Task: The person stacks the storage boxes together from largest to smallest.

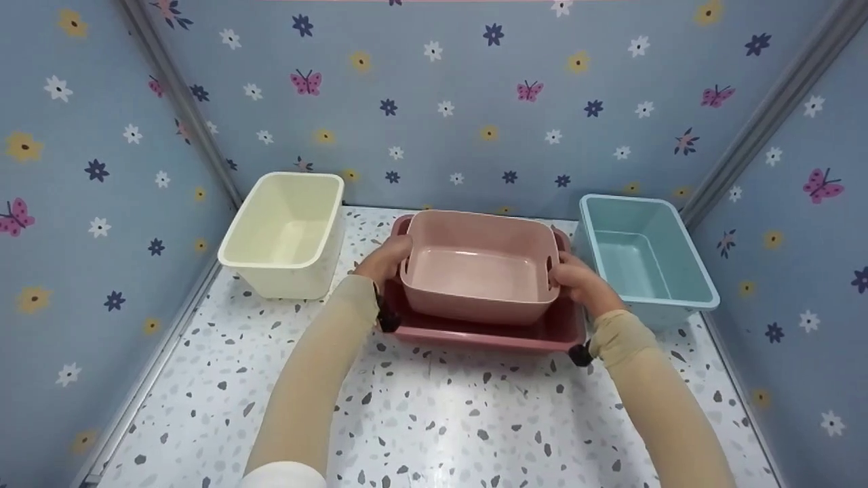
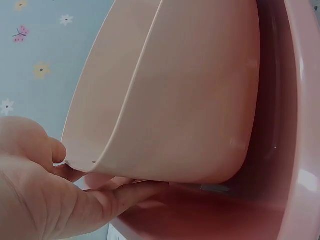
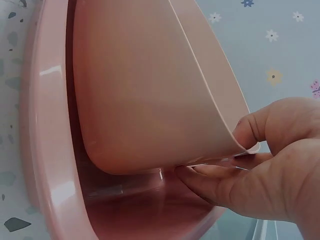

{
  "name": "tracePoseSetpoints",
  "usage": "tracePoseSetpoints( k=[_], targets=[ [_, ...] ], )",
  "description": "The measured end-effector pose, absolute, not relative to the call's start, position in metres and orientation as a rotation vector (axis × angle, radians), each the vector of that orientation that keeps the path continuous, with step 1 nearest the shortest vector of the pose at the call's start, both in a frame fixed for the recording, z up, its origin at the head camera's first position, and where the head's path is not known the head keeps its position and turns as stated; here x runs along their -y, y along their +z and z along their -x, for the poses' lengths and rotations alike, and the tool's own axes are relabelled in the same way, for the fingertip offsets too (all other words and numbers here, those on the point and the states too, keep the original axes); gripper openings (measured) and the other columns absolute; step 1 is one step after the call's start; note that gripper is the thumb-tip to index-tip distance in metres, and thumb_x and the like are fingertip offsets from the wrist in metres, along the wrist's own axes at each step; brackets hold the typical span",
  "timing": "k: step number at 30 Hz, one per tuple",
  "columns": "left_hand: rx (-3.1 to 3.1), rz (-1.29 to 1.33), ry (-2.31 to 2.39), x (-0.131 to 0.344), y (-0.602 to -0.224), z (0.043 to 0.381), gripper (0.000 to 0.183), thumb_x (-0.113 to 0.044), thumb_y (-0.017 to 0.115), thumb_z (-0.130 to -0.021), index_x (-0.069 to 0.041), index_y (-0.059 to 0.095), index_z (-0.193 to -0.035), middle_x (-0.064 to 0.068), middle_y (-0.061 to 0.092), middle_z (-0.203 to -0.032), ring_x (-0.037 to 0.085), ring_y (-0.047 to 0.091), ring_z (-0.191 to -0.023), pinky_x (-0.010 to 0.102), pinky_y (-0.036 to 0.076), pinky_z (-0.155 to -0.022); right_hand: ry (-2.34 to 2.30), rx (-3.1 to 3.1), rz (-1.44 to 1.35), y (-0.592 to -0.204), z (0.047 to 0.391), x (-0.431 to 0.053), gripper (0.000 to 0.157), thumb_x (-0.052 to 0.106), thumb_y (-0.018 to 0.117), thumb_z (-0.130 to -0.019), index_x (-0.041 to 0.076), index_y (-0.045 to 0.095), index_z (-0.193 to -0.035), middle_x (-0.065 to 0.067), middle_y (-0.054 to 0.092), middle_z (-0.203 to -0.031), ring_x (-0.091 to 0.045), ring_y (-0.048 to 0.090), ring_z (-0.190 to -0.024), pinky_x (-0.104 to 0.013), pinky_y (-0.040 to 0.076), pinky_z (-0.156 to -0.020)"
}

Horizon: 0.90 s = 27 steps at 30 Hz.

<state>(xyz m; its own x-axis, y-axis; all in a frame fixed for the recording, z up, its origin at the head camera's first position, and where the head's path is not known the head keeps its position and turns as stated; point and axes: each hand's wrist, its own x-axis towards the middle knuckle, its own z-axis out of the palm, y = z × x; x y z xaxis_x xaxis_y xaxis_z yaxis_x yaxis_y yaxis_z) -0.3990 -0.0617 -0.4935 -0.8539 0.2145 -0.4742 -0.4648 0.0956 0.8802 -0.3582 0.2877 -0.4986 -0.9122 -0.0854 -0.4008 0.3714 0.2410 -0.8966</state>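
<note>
Grip: the left hand (image 1: 386, 259) and the right hand (image 1: 586, 283) each pinch one end of a pale pink bin (image 1: 480, 271), thumb at the rim, fingers bent against the outer end wall. The gap between thumb and fingers is narrow, filled by the thin wall. The bin sits level between both sets of fingers, within a larger rose-pink tub (image 1: 475, 337); whether its base touches the tub floor cannot be determined.

Surroundings: a cream bin (image 1: 285, 230) stands beyond the left fingers on their outer side; a blue bin (image 1: 647, 257) stands just outside the right fingers.

Hazards, as judged: unequal force from the two hands could tilt the bin and wedge a corner below the fingers against the tub wall. The fingers outside the end walls occupy limited space beside the tub and could be trapped by a sideways shift. A thumb could slip on the smooth rim, dropping that end. Movement outward on the right could knock the blue bin.

Markings: no brand, label or legible writing found on any container. The wall panels (image 1: 447, 88) behind the fingers bear printed flowers and butterflies only.
</note>
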Motion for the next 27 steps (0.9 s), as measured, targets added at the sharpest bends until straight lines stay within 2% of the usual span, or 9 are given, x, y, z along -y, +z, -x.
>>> tracePoseSetpoints(
  k=[6, 9, 13, 17, 22, 27],
  targets=[
    [-1.890, 0.252, 1.759, 0.063, -0.498, 0.397, 0.040, -0.023, 0.027, -0.105, 0.000, 0.057, -0.118, 0.015, 0.062, -0.100, 0.027, 0.063, -0.087, 0.044, 0.053, -0.079, -1.719, -2.171, -0.275, -0.504, 0.357, -0.287, 0.049, -0.018, 0.037, -0.075, -0.005, 0.038, -0.122, -0.014, 0.045, -0.091, -0.026, 0.050, -0.073, -0.032, 0.048, -0.056],
    [-1.885, 0.270, 1.764, 0.063, -0.501, 0.396, 0.044, -0.025, 0.023, -0.106, 0.002, 0.055, -0.121, 0.015, 0.061, -0.102, 0.027, 0.062, -0.088, 0.045, 0.052, -0.083, -1.748, -2.154, -0.268, -0.508, 0.356, -0.287, 0.048, -0.019, 0.036, -0.074, -0.005, 0.038, -0.121, -0.013, 0.045, -0.087, -0.025, 0.049, -0.070, -0.030, 0.047, -0.054],
    [-1.899, 0.283, 1.746, 0.062, -0.506, 0.394, 0.046, -0.028, 0.021, -0.106, 0.002, 0.050, -0.128, 0.015, 0.060, -0.106, 0.027, 0.061, -0.092, 0.045, 0.049, -0.088, -1.739, -2.157, -0.275, -0.511, 0.354, -0.287, 0.043, -0.019, 0.035, -0.074, -0.005, 0.039, -0.115, -0.012, 0.046, -0.082, -0.023, 0.050, -0.066, -0.028, 0.047, -0.051],
    [-1.905, 0.286, 1.732, 0.060, -0.509, 0.392, 0.045, -0.028, 0.023, -0.106, 0.000, 0.049, -0.130, 0.016, 0.060, -0.108, 0.027, 0.061, -0.092, 0.045, 0.050, -0.087, -1.702, -2.175, -0.277, -0.512, 0.353, -0.288, 0.038, -0.020, 0.035, -0.075, -0.003, 0.041, -0.109, -0.011, 0.047, -0.081, -0.022, 0.051, -0.066, -0.029, 0.048, -0.051],
    [-1.883, 0.275, 1.733, 0.059, -0.511, 0.392, 0.046, -0.027, 0.021, -0.106, 0.001, 0.052, -0.126, 0.015, 0.062, -0.104, 0.026, 0.062, -0.088, 0.044, 0.051, -0.084, -1.702, -2.175, -0.262, -0.514, 0.354, -0.289, 0.042, -0.019, 0.034, -0.074, -0.004, 0.039, -0.112, -0.010, 0.046, -0.080, -0.023, 0.050, -0.066, -0.029, 0.047, -0.051],
    [-1.904, 0.264, 1.726, 0.060, -0.508, 0.392, 0.046, -0.028, 0.023, -0.106, 0.001, 0.051, -0.127, 0.016, 0.062, -0.106, 0.027, 0.063, -0.091, 0.044, 0.052, -0.084, -1.690, -2.165, -0.274, -0.515, 0.358, -0.288, 0.041, -0.019, 0.034, -0.075, -0.002, 0.040, -0.112, -0.011, 0.046, -0.082, -0.024, 0.049, -0.068, -0.028, 0.047, -0.051]
  ],
)
